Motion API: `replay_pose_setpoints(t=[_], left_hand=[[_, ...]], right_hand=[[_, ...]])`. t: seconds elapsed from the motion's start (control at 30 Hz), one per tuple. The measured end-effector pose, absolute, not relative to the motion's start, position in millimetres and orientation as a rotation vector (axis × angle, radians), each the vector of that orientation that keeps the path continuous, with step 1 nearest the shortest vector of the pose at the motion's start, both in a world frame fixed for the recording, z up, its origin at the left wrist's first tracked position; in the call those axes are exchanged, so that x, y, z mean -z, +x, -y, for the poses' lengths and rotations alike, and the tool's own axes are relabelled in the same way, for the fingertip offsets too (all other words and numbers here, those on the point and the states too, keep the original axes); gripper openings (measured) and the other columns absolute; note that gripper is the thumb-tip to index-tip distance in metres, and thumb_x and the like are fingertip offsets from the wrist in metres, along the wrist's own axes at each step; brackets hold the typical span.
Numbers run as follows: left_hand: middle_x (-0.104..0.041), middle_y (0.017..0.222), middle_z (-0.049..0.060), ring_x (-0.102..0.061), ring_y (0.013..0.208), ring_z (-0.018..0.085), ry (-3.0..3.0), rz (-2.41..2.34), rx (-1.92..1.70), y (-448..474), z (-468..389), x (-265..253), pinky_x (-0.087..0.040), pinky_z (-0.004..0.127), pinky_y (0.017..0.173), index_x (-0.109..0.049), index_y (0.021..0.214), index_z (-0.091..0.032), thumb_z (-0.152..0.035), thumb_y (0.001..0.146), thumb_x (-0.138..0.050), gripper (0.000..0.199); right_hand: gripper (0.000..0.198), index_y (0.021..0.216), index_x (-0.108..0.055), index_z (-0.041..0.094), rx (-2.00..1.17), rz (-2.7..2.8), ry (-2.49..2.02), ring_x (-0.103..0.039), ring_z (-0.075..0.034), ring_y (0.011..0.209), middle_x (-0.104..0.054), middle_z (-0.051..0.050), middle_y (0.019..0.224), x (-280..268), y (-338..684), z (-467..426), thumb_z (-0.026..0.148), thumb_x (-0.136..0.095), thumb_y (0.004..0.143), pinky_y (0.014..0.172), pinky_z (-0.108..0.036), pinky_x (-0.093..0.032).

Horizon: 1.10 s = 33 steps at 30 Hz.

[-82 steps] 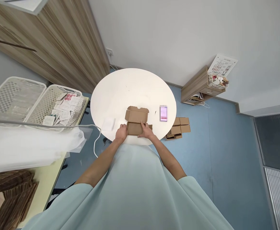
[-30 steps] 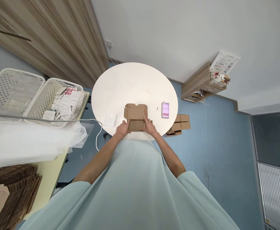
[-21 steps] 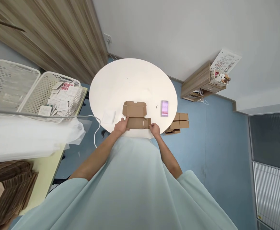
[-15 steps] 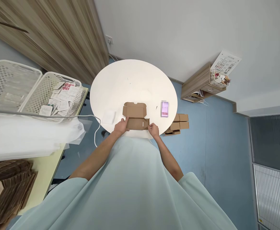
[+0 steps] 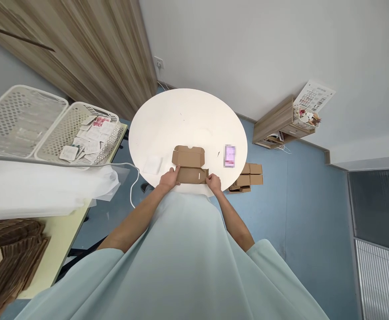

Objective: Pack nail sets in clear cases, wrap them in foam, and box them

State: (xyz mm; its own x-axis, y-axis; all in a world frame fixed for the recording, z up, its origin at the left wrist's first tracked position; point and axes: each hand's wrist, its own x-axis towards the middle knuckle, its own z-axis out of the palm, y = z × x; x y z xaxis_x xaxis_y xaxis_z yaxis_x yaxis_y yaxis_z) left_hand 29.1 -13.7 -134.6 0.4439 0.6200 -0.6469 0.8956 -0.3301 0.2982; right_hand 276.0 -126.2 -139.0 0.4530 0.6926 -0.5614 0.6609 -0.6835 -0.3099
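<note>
A small brown cardboard box (image 5: 188, 157) lies on the round white table (image 5: 188, 115) near my body, its lid folded back away from me. My left hand (image 5: 169, 178) grips the box's left end, thumb along the side wall. At the opposite end, my right hand (image 5: 213, 182) has its fingers pinched on the right corner flap. A small white strip shows inside the box near that end. To the left of the box lies a flat white packet (image 5: 152, 165). A phone (image 5: 229, 156) with a blurred pinkish screen lies to the right.
On the left side table stand white baskets (image 5: 77, 118), one with cards, beside white plastic sheeting (image 5: 44, 189) and stacked flat cardboard (image 5: 17, 253). Folded brown boxes (image 5: 250, 174) sit low at the table's right. A wooden cabinet (image 5: 276, 120) stands by the wall.
The view has shifted slightly, so the scene sits a little lower. Both hands stay at the box's ends, with hardly any visible change in the box.
</note>
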Motion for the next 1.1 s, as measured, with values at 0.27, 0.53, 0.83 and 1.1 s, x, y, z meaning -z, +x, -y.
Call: replay_pose_setpoints(t=[0.27,0.53,0.83,1.1], left_hand=[[-0.056,0.146,0.020,-0.069,0.125,0.036,2.058,-1.264,0.541,31,18,137,-0.059,0.040,0.095,-0.008,0.178,-0.029,-0.035,0.095,-0.074,0.107],[-0.056,0.147,0.021,-0.069,0.125,0.036,2.044,-1.281,0.538,35,19,137,-0.059,0.039,0.093,-0.011,0.177,-0.025,-0.036,0.094,-0.075,0.106],[-0.057,0.143,0.020,-0.069,0.124,0.036,2.082,-1.245,0.538,35,23,136,-0.059,0.041,0.094,-0.005,0.179,-0.029,-0.027,0.097,-0.068,0.105],[-0.056,0.146,0.021,-0.068,0.127,0.038,2.058,-1.176,0.543,34,21,138,-0.059,0.042,0.096,-0.007,0.179,-0.028,-0.037,0.092,-0.079,0.114]], right_hand=[[0.015,0.110,-0.068,0.021,-1.012,1.332,-2.553,-0.074,-0.023,0.101,-0.081,-0.008,0.110,129,262,123,0.025,-0.053,0.109,0.080,-0.028,-0.046],[0.030,0.112,-0.073,0.021,-1.104,1.389,-2.473,-0.075,-0.027,0.114,-0.081,-0.010,0.122,127,249,109,0.050,-0.068,0.106,0.089,-0.031,-0.052],[0.029,0.088,-0.079,0.021,-1.094,1.424,-2.588,-0.077,-0.025,0.096,-0.081,-0.009,0.087,133,255,98,0.034,-0.062,0.107,0.083,-0.029,-0.052],[0.017,0.093,-0.079,0.017,-1.103,1.483,-2.742,-0.076,-0.028,0.095,-0.082,-0.016,0.100,143,257,92,0.023,-0.065,0.100,0.076,-0.031,-0.052]])
